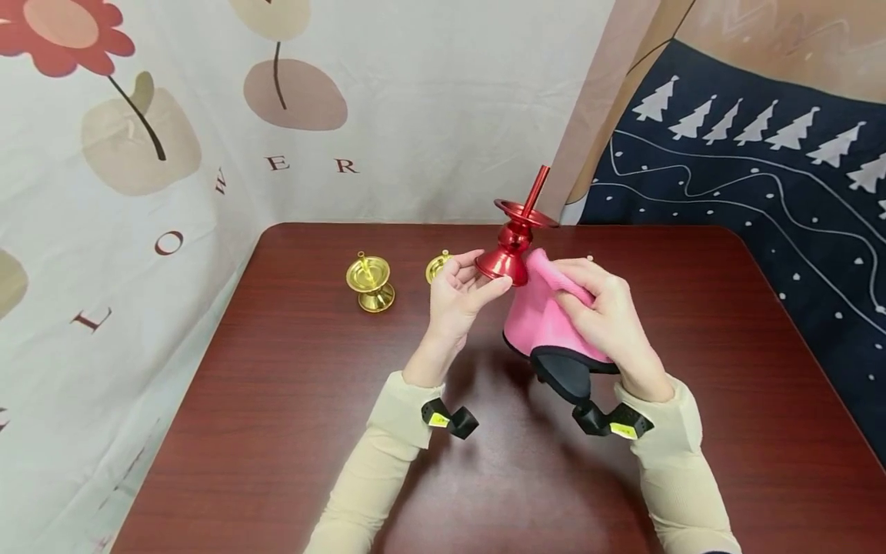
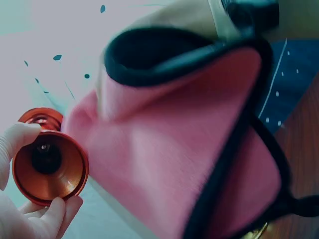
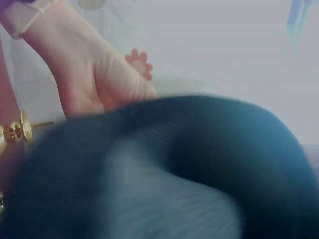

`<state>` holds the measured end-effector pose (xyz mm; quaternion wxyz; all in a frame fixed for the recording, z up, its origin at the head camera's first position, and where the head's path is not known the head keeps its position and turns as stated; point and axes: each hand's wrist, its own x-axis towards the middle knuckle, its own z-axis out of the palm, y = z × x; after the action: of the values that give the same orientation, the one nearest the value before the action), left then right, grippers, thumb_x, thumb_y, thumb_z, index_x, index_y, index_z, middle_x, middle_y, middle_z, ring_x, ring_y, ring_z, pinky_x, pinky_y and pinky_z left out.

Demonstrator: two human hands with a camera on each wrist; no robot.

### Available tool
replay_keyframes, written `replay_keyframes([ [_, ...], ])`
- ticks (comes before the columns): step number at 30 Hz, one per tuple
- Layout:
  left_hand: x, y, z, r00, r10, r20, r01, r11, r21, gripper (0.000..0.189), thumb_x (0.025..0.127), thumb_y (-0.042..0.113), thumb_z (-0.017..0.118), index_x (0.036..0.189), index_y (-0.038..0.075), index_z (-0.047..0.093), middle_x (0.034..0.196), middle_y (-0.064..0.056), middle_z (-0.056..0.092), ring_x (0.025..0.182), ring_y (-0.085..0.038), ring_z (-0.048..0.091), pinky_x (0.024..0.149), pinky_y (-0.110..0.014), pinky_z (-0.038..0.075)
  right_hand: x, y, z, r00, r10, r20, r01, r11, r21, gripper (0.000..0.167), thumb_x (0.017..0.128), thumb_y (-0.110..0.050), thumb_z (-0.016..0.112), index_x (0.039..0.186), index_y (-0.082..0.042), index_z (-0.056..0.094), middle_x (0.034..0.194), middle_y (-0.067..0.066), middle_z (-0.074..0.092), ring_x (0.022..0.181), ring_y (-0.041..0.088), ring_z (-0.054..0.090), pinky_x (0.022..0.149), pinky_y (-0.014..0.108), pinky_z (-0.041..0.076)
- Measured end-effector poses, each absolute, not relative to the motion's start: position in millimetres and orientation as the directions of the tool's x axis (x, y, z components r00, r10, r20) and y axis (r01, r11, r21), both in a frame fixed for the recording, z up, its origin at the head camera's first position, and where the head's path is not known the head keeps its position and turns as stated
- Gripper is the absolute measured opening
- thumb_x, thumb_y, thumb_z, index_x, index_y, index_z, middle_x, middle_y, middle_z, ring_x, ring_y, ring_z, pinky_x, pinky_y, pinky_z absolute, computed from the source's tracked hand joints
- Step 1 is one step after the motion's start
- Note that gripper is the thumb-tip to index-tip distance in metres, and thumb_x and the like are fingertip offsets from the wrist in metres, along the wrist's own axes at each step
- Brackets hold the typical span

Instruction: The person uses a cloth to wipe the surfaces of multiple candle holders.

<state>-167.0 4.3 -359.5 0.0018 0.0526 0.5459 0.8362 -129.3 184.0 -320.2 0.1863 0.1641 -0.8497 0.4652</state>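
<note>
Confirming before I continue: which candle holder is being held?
The red candle holder, tilted in the left grip. Visible others are gold: the left gold candle holder stands on the table; another gold one shows partly behind that grip.

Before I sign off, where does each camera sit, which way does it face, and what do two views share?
Head: on the head, facing forward and down at the table; left hand, right hand and sleeves show.
Left wrist: on that wrist, facing the red candle holder and pink fabric; left fingers show.
Right wrist: on that wrist, facing blurred dark fabric; left hand shows, upper left.
Head and left wrist share the red candle holder and pink fabric.
</note>
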Motion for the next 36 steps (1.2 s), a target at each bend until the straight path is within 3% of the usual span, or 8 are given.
replay_keyframes([
  [5,-166.8,9.0,-362.4,-0.985,-0.001,0.17,0.162,-0.303,0.939,0.052,0.073,-0.008,0.072,0.118,-0.008,0.047,0.115,-0.021,0.06,0.106,-0.027,0.06,0.092,-0.031,0.046,-126.4,168.3,-320.6,-0.672,0.043,0.74,-0.642,0.464,-0.61,0.03,0.078,0.012,0.061,0.106,0.003,0.069,0.108,0.016,0.064,0.095,0.024,0.059,0.082,0.018,0.047],
  [9,-164.0,13.1,-363.7,-0.946,-0.039,0.322,0.322,-0.222,0.92,0.054,0.07,-0.007,0.075,0.116,-0.008,0.046,0.117,-0.02,0.059,0.107,-0.026,0.058,0.094,-0.031,0.045,-131.1,158.1,-324.8,-0.593,0.042,0.804,-0.715,0.432,-0.55,0.034,0.077,0.015,0.061,0.108,0.002,0.068,0.11,0.019,0.062,0.098,0.028,0.058,0.086,0.022,0.048],
  [14,-162.6,15.4,-361.7,-0.888,-0.094,0.45,0.459,-0.165,0.873,0.058,0.067,-0.005,0.078,0.115,-0.009,0.046,0.118,-0.02,0.059,0.106,-0.024,0.059,0.095,-0.033,0.044,-132.8,159.8,-328.1,-0.601,-0.058,0.797,-0.741,0.413,-0.529,0.038,0.075,0.016,0.061,0.108,0.0,0.068,0.108,0.017,0.061,0.097,0.026,0.057,0.085,0.02,0.046],
  [20,-163.2,14.5,-362.6,-0.844,-0.139,0.518,0.533,-0.11,0.839,0.057,0.066,-0.006,0.079,0.113,-0.01,0.047,0.117,-0.022,0.059,0.107,-0.026,0.059,0.096,-0.032,0.043,-128.8,175.1,-322.7,-0.679,-0.251,0.69,-0.725,0.381,-0.574,0.035,0.074,0.015,0.062,0.105,0.0,0.069,0.104,0.014,0.064,0.094,0.019,0.056,0.074,0.018,0.043],
  [24,-162.5,17.0,-366.4,-0.832,-0.14,0.537,0.547,-0.05,0.835,0.059,0.065,-0.001,0.082,0.113,-0.009,0.048,0.117,-0.021,0.059,0.109,-0.026,0.058,0.097,-0.031,0.042,-123.3,176.2,-315.9,-0.699,-0.149,0.7,-0.694,0.378,-0.612,0.03,0.075,0.015,0.062,0.102,0.003,0.069,0.102,0.014,0.066,0.092,0.017,0.058,0.075,0.017,0.045],
  [29,-162.5,22.9,-371.7,-0.759,-0.12,0.64,0.633,0.095,0.768,0.059,0.065,0.004,0.083,0.113,-0.006,0.048,0.118,-0.021,0.057,0.111,-0.026,0.055,0.097,-0.033,0.043,-121.6,157.4,-314.4,-0.598,0.062,0.799,-0.675,0.499,-0.544,0.031,0.077,0.01,0.059,0.105,0.002,0.069,0.105,0.017,0.065,0.096,0.027,0.06,0.088,0.022,0.047],
  [36,-163.9,27.8,-377.3,-0.607,-0.121,0.786,0.741,0.271,0.614,0.055,0.065,0.007,0.082,0.108,-0.005,0.049,0.118,-0.02,0.058,0.11,-0.027,0.056,0.095,-0.032,0.044,-123.6,141.4,-313.9,-0.562,-0.01,0.827,-0.659,0.61,-0.44,0.035,0.076,0.012,0.062,0.109,0.004,0.066,0.108,0.02,0.063,0.101,0.033,0.056,0.088,0.039,0.049],
])
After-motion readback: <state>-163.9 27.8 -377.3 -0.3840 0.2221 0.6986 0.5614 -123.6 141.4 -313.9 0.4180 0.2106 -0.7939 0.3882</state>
